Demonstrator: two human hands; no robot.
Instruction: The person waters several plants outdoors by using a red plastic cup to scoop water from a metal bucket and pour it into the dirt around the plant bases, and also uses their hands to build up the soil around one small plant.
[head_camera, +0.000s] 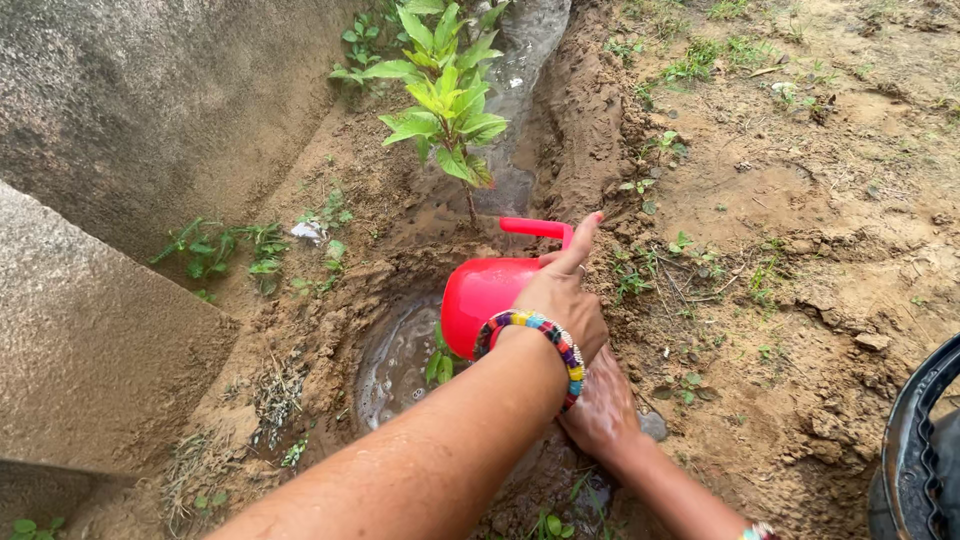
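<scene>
Red plastic jug (482, 292) tips over a muddy puddle (395, 365) beneath a green sapling (445, 100), gripped at its handle by the left hand (565, 300); the wet right hand (600, 410) lies open just below.

Bare brown soil (800, 200); muddy puddle (395, 365); green seedling (445, 100); scattered weeds (215, 250)

Red jug (482, 295) — rainbow-beaded bracelet (545, 338) — green leaves (445, 95).

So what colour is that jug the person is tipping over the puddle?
The jug is bright red-pink, handle included; the head view shows it plainly.
</scene>
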